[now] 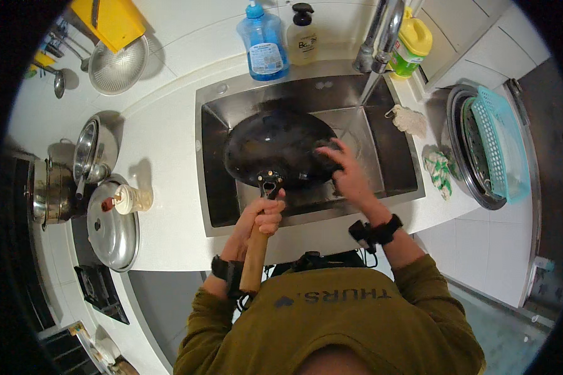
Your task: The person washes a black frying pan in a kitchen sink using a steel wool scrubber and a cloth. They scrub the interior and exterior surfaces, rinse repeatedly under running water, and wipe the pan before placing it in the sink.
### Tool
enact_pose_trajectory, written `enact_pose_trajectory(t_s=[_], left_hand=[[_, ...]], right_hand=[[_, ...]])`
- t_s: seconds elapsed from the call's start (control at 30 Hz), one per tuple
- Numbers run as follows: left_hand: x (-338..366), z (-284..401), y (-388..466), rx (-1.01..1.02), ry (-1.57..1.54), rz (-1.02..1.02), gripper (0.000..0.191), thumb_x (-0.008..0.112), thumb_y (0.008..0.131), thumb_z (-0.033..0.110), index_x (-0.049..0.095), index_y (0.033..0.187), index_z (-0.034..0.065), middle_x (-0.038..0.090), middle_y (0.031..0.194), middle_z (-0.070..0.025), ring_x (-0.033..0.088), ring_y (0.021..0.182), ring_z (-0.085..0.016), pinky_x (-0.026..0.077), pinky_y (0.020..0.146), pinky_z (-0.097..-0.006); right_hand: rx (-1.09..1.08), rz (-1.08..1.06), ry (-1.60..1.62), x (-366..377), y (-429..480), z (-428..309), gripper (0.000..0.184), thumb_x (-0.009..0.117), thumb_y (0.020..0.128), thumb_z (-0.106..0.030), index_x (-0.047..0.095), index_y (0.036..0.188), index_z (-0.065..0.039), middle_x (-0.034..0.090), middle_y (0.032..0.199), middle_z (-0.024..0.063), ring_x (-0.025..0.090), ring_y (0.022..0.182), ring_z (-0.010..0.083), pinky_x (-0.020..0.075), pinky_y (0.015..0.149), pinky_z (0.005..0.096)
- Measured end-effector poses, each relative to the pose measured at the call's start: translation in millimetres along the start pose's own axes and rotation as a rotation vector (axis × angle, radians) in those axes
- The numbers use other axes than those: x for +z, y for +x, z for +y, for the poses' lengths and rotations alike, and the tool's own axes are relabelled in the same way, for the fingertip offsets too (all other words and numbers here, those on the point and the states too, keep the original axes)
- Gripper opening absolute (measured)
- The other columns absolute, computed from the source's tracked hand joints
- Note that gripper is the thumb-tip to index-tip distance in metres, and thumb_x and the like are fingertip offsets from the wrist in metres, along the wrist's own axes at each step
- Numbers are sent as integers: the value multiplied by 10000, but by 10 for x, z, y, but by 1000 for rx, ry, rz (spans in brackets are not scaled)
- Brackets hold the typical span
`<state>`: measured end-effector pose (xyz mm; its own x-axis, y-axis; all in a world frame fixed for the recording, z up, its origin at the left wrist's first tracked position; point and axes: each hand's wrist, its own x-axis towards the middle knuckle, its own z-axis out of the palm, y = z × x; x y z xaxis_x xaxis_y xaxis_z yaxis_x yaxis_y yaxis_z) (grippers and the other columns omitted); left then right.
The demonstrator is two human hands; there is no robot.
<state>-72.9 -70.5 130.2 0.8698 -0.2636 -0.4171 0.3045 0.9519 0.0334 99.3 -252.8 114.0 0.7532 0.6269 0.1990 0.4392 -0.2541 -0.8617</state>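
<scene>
A black wok (281, 136) lies in the stainless steel sink (309, 220), its rounded underside seemingly facing up. My left hand (260, 218) is wrapped around the upper part of its wooden handle (253, 262), close to the riveted metal bracket (270, 180). At the wok's right side, my right hand (349, 173) presses a dark scouring pad (327, 157) against the surface, partly covered by my fingers. Water runs from the faucet (380, 51) into the back right part of the sink.
Behind the sink stand a blue soap bottle (265, 47), a pump bottle (303, 37) and a yellow-capped jug (409, 44). A mesh cloth (408, 121), a green-white rag (438, 171) and a turquoise basket (502, 145) are at right. Left are a lid (112, 229) and a plastic bottle (138, 199).
</scene>
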Motion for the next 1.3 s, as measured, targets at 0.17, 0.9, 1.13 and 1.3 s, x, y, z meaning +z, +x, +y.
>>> enact_pose_trajectory(t_s=[0.17, 0.9, 1.13, 1.3], left_hand=[[-88, -113, 161, -39, -385, -173, 259, 403, 910, 90, 437, 1154, 10, 412, 671, -18, 393, 420, -33, 378, 361, -200], [205, -161, -563, 101, 37, -207, 316, 423, 891, 37, 395, 1205, 33, 421, 689, 12, 327, 368, -1, 253, 291, -191], [457, -160, -724, 163, 374, 69, 238, 509, 830, 64, 471, 1060, 110, 372, 624, 61, 298, 416, -16, 256, 370, -203], [539, -122, -931, 201, 523, 144, 290, 529, 762, 33, 457, 1039, 81, 375, 615, 41, 316, 394, -42, 310, 371, -227]], right_hand=[[-226, 158, -309, 198, -39, 94, 546, 377, 679, 110, 594, 1145, -73, 399, 1351, 135, 394, 1227, 327, 318, 1023, 337], [913, -407, 805, -462, 610, 1255, 399, 543, 885, -331, 516, 1162, -46, 549, 1193, 104, 540, 1036, 299, 444, 885, 437], [891, -382, 1050, -211, 771, 905, 379, 490, 935, -294, 502, 1201, -24, 525, 1205, 127, 499, 1088, 296, 397, 952, 473], [828, -389, 1082, 32, 914, 727, 386, 511, 923, -252, 495, 1259, -62, 505, 1291, 87, 465, 1179, 257, 326, 1035, 419]])
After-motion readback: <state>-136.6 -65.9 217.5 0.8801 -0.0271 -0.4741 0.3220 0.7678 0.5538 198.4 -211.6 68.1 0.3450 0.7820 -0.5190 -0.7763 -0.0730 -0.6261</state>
